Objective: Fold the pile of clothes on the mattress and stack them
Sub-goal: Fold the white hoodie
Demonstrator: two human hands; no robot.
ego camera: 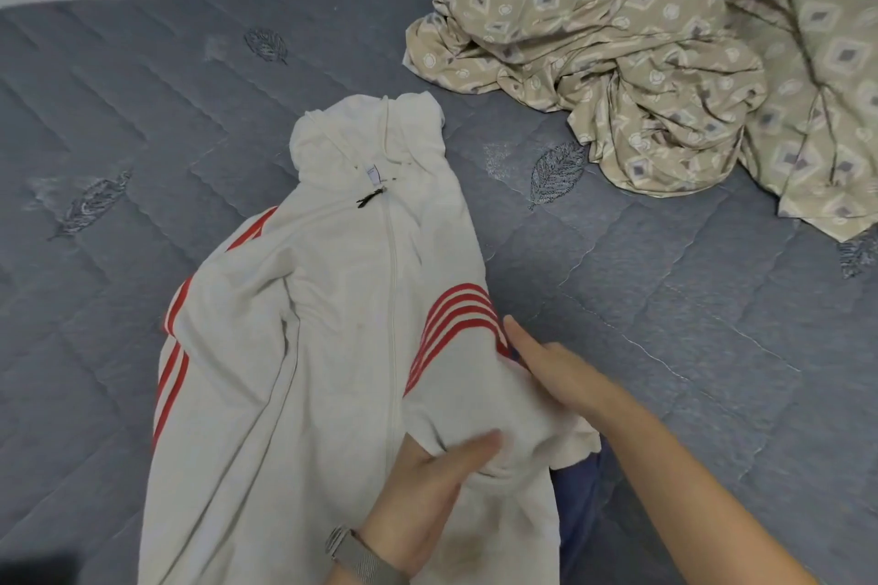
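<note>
Basically white hoodie (342, 309) lay zipped along mattress (142, 109), hood pointed away, long axis near-to-far, left hand (427, 485) gripped its folded sleeve, right hand (556, 371) rested flat, fingers straight.

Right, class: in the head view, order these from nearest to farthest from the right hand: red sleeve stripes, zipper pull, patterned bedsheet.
From the right hand:
1. Red sleeve stripes, touching its fingertips.
2. Zipper pull, up the jacket, to the left.
3. Patterned bedsheet, far right corner.
</note>
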